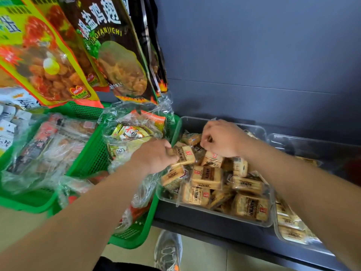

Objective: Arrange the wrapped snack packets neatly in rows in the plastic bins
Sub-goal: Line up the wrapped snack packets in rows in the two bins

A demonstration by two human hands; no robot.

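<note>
A clear plastic bin (195, 119) on a dark shelf holds a loose heap of several tan wrapped snack packets (207, 177). My left hand (154, 155) grips one tan packet (184, 155) at the bin's left edge. At the bin's far end my right hand (220, 138) has curled fingers that pinch a packet, which is mostly hidden under the hand. A second clear bin (293, 137) to the right holds more tan packets (291, 225), partly hidden by my right forearm.
Green mesh baskets (93, 153) to the left hold bagged snacks in clear plastic. Large printed snack bags (109, 55) hang above them. A grey back wall (254, 55) rises behind the bins. My shoe (168, 251) shows on the floor below the shelf edge.
</note>
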